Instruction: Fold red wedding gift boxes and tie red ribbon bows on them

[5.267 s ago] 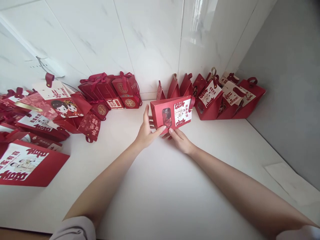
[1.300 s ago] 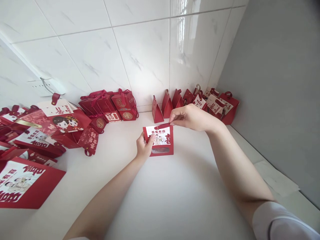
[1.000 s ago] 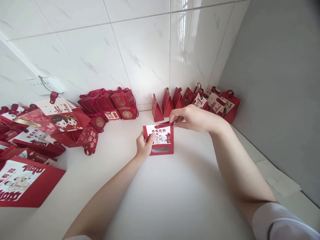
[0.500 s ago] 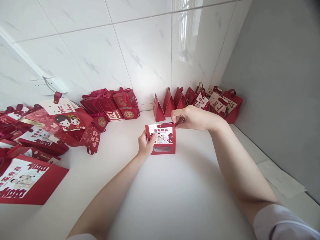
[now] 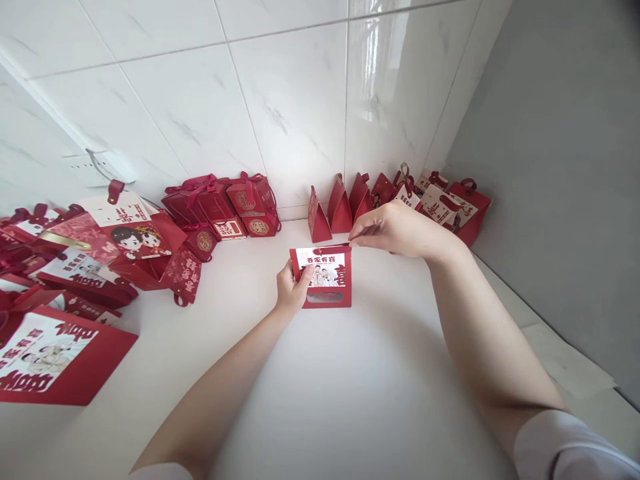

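A small red gift box [image 5: 327, 280] with a white printed label and a clear window stands upright on the white counter [image 5: 320, 387]. My left hand [image 5: 291, 290] grips its left side, thumb on the label. Above its top right corner, my right hand [image 5: 395, 230] is closed in a pinch at the box's top edge; what the fingertips hold is too small to make out.
Several red gift boxes and bags line the tiled wall: a ribboned group [image 5: 225, 207] at the back, a row [image 5: 400, 200] running to the right corner, and a pile [image 5: 75, 260] at the left. A large red box [image 5: 55, 357] lies near left. White paper [image 5: 575, 363] lies at right.
Five seconds ago both hands held the box lying sideways farther back. Now it stands upright nearer me. Over the last second my right hand's pinch stays at the top edge, shifting slightly.
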`<state>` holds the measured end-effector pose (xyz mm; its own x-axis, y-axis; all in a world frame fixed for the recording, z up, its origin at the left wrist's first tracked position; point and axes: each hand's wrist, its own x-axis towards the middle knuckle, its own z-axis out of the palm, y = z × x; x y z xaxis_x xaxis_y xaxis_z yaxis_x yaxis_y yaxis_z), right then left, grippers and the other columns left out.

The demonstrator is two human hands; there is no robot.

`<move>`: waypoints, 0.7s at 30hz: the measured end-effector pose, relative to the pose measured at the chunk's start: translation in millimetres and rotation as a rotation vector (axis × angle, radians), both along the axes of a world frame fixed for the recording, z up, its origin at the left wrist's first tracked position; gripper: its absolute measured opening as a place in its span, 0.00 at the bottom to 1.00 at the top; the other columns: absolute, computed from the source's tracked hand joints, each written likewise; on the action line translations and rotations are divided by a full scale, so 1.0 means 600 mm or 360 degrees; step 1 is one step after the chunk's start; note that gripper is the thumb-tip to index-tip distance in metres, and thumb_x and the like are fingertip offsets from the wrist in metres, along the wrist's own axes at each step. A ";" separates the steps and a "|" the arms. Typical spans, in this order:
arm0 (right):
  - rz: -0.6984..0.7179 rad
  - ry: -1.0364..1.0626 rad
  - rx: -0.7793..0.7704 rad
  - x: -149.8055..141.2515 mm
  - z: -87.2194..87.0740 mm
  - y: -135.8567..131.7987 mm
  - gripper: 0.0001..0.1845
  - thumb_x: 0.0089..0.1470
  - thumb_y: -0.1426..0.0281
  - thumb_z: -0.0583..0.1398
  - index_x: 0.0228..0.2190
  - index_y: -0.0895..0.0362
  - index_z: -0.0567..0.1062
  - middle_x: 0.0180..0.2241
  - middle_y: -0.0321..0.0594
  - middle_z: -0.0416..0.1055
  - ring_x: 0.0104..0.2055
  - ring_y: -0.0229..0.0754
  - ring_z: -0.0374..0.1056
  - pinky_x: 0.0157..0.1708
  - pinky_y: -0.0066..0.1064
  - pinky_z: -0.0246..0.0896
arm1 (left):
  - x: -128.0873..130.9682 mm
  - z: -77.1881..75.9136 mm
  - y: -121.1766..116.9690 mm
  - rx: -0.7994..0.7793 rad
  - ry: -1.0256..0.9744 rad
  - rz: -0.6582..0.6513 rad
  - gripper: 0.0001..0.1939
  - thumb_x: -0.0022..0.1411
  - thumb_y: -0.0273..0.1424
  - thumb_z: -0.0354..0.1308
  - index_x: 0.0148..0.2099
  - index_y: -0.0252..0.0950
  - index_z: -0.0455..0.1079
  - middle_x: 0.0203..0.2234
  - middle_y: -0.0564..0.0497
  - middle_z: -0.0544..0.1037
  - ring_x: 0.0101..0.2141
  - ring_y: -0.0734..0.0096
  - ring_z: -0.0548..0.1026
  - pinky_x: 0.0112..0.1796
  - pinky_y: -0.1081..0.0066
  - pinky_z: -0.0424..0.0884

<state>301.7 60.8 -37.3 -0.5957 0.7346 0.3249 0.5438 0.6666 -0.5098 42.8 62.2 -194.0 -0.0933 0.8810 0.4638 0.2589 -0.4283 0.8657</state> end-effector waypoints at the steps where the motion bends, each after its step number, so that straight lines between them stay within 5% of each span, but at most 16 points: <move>1: -0.0006 -0.0015 -0.0007 -0.001 0.001 0.000 0.07 0.56 0.69 0.61 0.32 0.55 0.80 0.28 0.32 0.74 0.25 0.35 0.65 0.27 0.29 0.57 | 0.000 0.000 0.000 0.0010 0.0007 -0.0001 0.17 0.57 0.44 0.61 0.37 0.33 0.70 0.26 0.51 0.75 0.29 0.68 0.74 0.31 0.73 0.70; 14: -0.0184 -0.0331 -0.0161 -0.006 -0.013 0.012 0.05 0.53 0.75 0.63 0.28 0.54 0.80 0.27 0.33 0.74 0.28 0.39 0.69 0.24 0.29 0.57 | 0.001 0.003 -0.002 0.0050 0.0033 -0.0017 0.16 0.59 0.42 0.61 0.38 0.33 0.70 0.27 0.50 0.76 0.30 0.68 0.75 0.32 0.73 0.71; 21: -0.0007 -0.0062 -0.0171 -0.007 -0.001 -0.003 0.10 0.59 0.70 0.58 0.38 0.53 0.81 0.33 0.34 0.76 0.33 0.40 0.71 0.30 0.29 0.61 | 0.001 0.001 -0.003 0.0048 0.0034 -0.0041 0.16 0.60 0.42 0.60 0.40 0.33 0.71 0.27 0.50 0.77 0.30 0.67 0.76 0.32 0.73 0.71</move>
